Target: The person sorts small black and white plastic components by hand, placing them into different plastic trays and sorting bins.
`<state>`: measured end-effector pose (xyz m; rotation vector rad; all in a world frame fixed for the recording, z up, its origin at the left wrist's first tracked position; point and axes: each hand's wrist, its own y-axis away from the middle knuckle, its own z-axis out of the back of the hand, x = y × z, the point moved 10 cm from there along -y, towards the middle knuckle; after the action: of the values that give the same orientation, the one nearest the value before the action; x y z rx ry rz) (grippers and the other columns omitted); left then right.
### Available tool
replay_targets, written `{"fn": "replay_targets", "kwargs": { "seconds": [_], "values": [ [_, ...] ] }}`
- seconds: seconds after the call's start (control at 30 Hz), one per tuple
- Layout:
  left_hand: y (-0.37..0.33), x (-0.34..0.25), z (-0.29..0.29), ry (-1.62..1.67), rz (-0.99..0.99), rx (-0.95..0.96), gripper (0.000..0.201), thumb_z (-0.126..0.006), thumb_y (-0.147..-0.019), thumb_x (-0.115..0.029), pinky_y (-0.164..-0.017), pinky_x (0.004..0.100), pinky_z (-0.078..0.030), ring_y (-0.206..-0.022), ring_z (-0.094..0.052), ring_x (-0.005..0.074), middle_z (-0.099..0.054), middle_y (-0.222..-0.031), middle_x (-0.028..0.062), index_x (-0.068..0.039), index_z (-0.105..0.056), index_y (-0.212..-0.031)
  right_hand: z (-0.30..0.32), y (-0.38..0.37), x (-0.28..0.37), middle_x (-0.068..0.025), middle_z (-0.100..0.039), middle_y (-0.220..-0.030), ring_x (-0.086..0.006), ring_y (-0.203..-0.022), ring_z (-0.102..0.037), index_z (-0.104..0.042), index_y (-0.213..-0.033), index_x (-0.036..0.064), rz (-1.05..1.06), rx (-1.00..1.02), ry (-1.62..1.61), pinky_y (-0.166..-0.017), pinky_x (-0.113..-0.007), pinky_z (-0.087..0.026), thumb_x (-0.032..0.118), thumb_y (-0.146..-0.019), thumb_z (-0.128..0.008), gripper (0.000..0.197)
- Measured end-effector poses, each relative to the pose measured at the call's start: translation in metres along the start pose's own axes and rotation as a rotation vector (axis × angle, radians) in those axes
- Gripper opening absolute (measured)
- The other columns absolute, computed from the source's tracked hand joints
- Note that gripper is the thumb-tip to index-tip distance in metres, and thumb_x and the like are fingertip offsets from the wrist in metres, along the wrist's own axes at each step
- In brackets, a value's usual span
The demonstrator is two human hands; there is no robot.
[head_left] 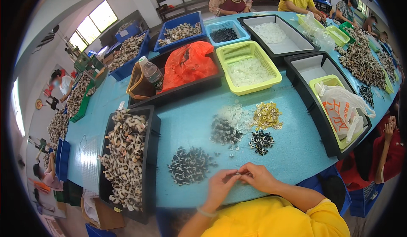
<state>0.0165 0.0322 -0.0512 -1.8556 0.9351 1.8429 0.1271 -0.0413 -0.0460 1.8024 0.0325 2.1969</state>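
At the table's near edge, my left hand (222,182) and my right hand (257,178) meet with thumbs and fingers pinched together. Between the fingertips is something small and dark, too small to name. Left of my hands lies a pile of small dark grey pieces (190,165). Beyond the hands are loose heaps: black rings (261,142), yellow rings (268,115), clear rings (238,115) and dark translucent pieces (224,130).
A black tray of furry brown-and-white pieces (127,160) stands at left. Farther off are a yellow basket of clear parts (250,71), a red plastic bag (186,67), a bottle (151,73) and a white plastic bag (345,105). Other people sit around the blue table (178,126).
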Motion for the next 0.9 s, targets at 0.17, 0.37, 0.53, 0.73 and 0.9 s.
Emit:
{"fn": "replay_targets", "kwargs": {
  "seconds": [0.17,0.37,0.53,0.73,0.9],
  "values": [
    [-0.001,-0.078,0.005,-0.891,-0.638,-0.133,0.018,-0.075,-0.076,-0.005,-0.074,0.0335,-0.049,-0.082,-0.061,0.024,-0.068,-0.088,0.0058,-0.008,-0.072,-0.094,0.003,0.004,0.022,-0.0099,-0.069,-0.101,-0.019,-0.087,-0.069,-0.06,-0.111,0.0024,0.065,-0.015,0.005,-0.073,-0.032,-0.056,0.009,-0.092,-0.065,0.021],
    [-0.006,-0.081,0.025,-1.217,-0.679,-0.245,0.013,-0.073,-0.073,-0.006,-0.076,0.0384,-0.047,-0.086,-0.057,0.0264,-0.063,-0.088,0.0055,-0.008,-0.07,-0.086,0.079,-0.007,0.066,-0.0096,-0.058,-0.086,-0.0288,-0.081,-0.057,-0.065,-0.096,0.0062,0.411,-0.467,0.7,-0.071,-0.04,-0.048,0.01,-0.082,-0.071,0.017],
    [-0.007,-0.099,0.006,-1.17,-0.742,-0.228,0.016,-0.074,-0.074,-0.007,-0.078,0.0383,-0.047,-0.087,-0.057,0.0262,-0.063,-0.088,0.0056,-0.008,-0.071,-0.09,0.083,-0.021,0.058,-0.008,-0.056,-0.084,-0.0293,-0.085,-0.051,-0.065,-0.092,0.0069,0.44,-0.483,0.883,-0.075,-0.041,-0.045,0.01,-0.076,-0.075,0.019],
    [-0.032,-0.082,-0.016,-1.099,-0.722,-0.109,0.02,-0.074,-0.075,-0.014,-0.076,0.0411,-0.047,-0.086,-0.058,0.0282,-0.063,-0.087,0.0066,-0.01,-0.069,-0.094,0.093,-0.015,0.051,-0.0099,-0.063,-0.094,-0.0202,-0.079,-0.063,-0.062,-0.091,0.0041,0.383,-0.458,0.34,-0.059,-0.031,-0.049,0.006,-0.086,-0.069,0.009],
    [-0.039,-0.068,-0.017,-1.082,-0.711,-0.014,0.014,-0.071,-0.079,-0.011,-0.073,0.0415,-0.048,-0.085,-0.059,0.0293,-0.064,-0.085,0.0086,-0.009,-0.069,-0.093,0.055,-0.019,-0.009,-0.011,-0.066,-0.095,-0.0153,-0.074,-0.067,-0.054,-0.106,0.0048,-0.118,-0.06,-0.74,-0.053,-0.025,-0.049,0.012,-0.096,-0.059,0.013]
  ]
}}
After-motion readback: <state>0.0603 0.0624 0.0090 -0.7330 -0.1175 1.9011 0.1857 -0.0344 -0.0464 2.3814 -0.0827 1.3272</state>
